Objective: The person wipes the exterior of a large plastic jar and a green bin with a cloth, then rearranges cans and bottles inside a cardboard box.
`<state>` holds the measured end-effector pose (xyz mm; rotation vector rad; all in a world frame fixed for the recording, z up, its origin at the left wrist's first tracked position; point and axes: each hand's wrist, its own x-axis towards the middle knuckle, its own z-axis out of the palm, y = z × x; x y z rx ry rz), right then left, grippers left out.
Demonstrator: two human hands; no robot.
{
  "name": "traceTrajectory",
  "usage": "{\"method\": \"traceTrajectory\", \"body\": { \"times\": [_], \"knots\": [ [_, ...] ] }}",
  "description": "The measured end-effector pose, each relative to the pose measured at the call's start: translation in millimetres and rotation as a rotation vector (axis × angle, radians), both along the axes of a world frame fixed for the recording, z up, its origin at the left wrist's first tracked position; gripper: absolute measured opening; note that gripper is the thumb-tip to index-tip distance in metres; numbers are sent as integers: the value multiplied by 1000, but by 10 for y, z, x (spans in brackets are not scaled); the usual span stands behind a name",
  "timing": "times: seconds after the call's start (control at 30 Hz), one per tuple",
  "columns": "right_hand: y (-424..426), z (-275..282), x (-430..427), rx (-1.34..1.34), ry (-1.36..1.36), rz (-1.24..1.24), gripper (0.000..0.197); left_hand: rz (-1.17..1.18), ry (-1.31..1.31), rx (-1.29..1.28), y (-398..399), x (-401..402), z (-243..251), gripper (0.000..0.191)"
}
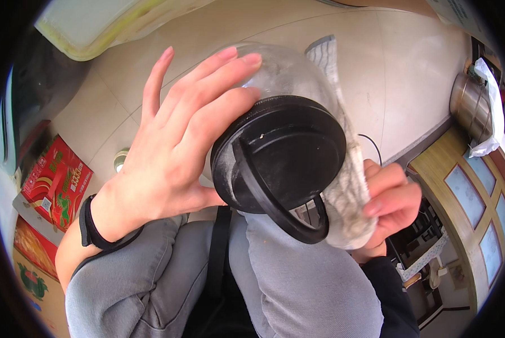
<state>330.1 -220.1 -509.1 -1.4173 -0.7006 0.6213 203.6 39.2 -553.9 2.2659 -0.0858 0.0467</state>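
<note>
A clear, rounded jar [294, 72] with a wide black lid [290, 156] is tilted above my knees, its lid towards me. The lid carries a black loop handle [269, 198] and pale dust on its left part. My left hand [185, 122] grips the jar from the left, fingers over its clear wall and thumb near the lid's lower rim. In my right hand [389, 198] is a striped, greyish-white cloth [347, 203] with dark smudges. It hangs along the right side of the jar and lid. The jar's far end is partly hidden by the lid.
Beige floor tiles [408, 84] lie below. Red printed cartons [58, 181] stand at the left, near a small greenish round object [120, 159]. To the right are a metal bin [472, 107] with a white plastic bag [489, 114] and a wooden glass-paned door [465, 190].
</note>
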Motion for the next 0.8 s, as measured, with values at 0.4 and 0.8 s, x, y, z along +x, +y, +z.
{"method": "traceTrajectory", "body": {
  "times": [0.4,0.8],
  "knots": [
    [365,11,-158,147,-414,20,31,15,15,-39,-13,-9,-4,87],
    [190,-34,-119,-56,-512,-147,39,7,28,-43,-24,16,30,98]
  ]
}}
